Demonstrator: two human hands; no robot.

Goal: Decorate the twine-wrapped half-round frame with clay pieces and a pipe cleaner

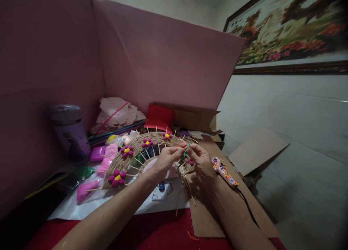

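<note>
A half-round fan of wooden sticks wound with jute twine point(136, 148) stands on the table, with several pink clay flowers with yellow centres point(117, 178) stuck along its arc. My left hand point(165, 161) and my right hand point(199, 161) meet at the fan's right end. Both pinch a small green strip of clay point(185, 154) between their fingertips, right beside the twine. Bare stick ends point(190, 193) poke out under my right hand.
Pink clay packets point(106, 159) lie left of the fan, and a purple tumbler point(71, 132) stands farther left. A dotted glue gun point(224, 172) with a black cord rests on cardboard at the right. Pink board walls stand behind. A red box point(160, 119) sits at the back.
</note>
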